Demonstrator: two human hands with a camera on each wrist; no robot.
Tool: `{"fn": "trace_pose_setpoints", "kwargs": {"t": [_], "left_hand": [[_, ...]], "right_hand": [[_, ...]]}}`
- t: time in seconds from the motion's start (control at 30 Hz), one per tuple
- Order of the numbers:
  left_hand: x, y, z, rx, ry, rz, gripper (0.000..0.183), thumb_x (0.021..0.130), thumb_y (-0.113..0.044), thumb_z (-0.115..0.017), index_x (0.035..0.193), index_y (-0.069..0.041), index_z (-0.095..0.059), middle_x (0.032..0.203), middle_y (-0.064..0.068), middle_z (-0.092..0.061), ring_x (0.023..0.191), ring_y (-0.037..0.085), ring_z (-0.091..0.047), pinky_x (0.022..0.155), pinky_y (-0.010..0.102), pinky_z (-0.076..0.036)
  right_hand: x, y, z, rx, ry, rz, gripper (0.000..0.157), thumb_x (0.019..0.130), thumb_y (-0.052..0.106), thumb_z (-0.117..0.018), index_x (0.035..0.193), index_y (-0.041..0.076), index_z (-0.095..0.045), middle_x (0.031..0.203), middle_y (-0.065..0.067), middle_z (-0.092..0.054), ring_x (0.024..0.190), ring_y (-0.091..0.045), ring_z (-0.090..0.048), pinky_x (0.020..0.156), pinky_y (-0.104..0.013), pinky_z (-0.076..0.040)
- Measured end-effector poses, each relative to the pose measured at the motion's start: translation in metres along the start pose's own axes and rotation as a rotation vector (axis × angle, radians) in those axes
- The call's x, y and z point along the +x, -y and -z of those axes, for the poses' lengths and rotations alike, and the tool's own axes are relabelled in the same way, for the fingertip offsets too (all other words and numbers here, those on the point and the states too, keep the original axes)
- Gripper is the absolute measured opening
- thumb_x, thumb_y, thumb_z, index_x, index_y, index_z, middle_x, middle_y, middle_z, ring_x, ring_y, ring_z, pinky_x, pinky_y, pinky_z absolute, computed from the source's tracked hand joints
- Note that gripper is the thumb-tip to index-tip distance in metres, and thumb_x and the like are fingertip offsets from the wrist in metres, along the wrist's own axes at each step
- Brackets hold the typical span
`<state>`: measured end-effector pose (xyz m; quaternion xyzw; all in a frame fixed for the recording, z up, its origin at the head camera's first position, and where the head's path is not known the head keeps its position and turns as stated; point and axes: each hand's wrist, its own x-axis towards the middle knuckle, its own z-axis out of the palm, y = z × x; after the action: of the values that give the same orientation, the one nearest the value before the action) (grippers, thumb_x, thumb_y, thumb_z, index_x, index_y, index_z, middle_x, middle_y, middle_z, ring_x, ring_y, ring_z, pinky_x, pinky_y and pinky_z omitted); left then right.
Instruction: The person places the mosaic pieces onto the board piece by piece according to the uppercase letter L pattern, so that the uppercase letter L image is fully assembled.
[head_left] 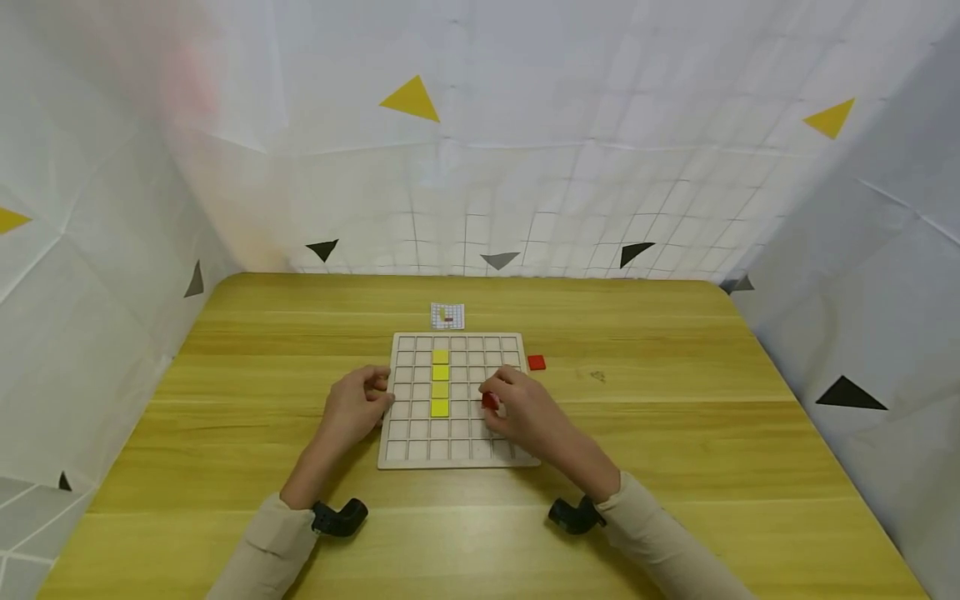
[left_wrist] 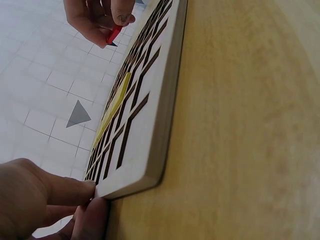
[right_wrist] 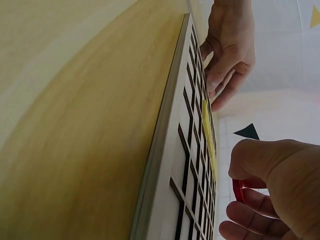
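Note:
A wooden grid board lies flat on the table, with a column of several yellow square tiles set in its cells. My left hand grips the board's left edge with thumb and fingertips, also seen close up by the left wrist camera. Above the right part of the board, my right hand pinches a red square tile between thumb and fingers. In the left wrist view this red tile is held raised over the grid. Another red tile lies on the table just past the board's right edge.
Behind the board lies a small printed card showing a grid with coloured marks. The wooden table stretches out on both sides, with white sheeting around its back and sides. Black wrist cameras sit at both sleeves.

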<state>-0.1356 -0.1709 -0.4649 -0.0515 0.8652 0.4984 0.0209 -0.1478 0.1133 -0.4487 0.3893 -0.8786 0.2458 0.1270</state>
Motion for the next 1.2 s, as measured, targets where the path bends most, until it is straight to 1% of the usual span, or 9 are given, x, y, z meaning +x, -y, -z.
{"fn": "trace_pose_setpoints", "kwargs": {"t": [0.47,0.67,0.83,0.97,1.2], "left_hand": [[0.002,0.001,-0.001,0.014,-0.002,0.014,0.044,0.09,-0.002,-0.07,0.133,-0.002,-0.06,0.11,0.013,-0.062,0.093,0.024,-0.065,0.06,0.03,-0.057],[0.002,0.0,-0.001,0.014,-0.004,0.008,0.043,0.09,-0.002,-0.07,0.133,-0.001,-0.061,0.11,0.013,-0.063,0.092,0.024,-0.065,0.06,0.03,-0.057],[0.001,0.0,-0.001,0.017,-0.009,-0.005,0.043,0.09,-0.002,-0.07,0.132,-0.001,-0.061,0.11,0.013,-0.063,0.092,0.024,-0.065,0.06,0.03,-0.057],[0.0,-0.001,-0.001,0.021,-0.008,-0.01,0.043,0.09,-0.003,-0.07,0.133,-0.001,-0.061,0.11,0.013,-0.063,0.092,0.024,-0.065,0.06,0.03,-0.057],[0.0,0.0,-0.001,0.023,-0.014,-0.007,0.043,0.09,-0.003,-0.071,0.132,-0.001,-0.061,0.11,0.013,-0.064,0.092,0.024,-0.065,0.06,0.03,-0.058]], "right_hand": [[0.009,0.007,-0.011,-0.003,0.044,0.017,0.018,0.082,0.005,-0.075,0.1,0.003,-0.072,0.093,-0.003,-0.059,0.079,-0.011,-0.051,0.067,-0.021,-0.048],[0.013,0.01,-0.013,0.001,0.063,0.024,0.019,0.083,0.007,-0.077,0.101,0.003,-0.072,0.095,-0.004,-0.059,0.078,-0.01,-0.052,0.068,-0.021,-0.049],[0.014,0.011,-0.016,0.008,0.074,0.022,0.02,0.083,0.007,-0.076,0.102,0.004,-0.072,0.095,-0.003,-0.058,0.079,-0.01,-0.052,0.068,-0.021,-0.048],[0.015,0.011,-0.018,-0.006,0.09,0.017,0.021,0.083,0.008,-0.076,0.103,0.005,-0.073,0.095,-0.002,-0.058,0.08,-0.011,-0.052,0.069,-0.021,-0.049],[0.018,0.01,-0.022,-0.029,0.109,0.037,0.02,0.082,0.009,-0.076,0.101,0.006,-0.072,0.093,-0.001,-0.058,0.082,-0.011,-0.051,0.07,-0.022,-0.049]]}}
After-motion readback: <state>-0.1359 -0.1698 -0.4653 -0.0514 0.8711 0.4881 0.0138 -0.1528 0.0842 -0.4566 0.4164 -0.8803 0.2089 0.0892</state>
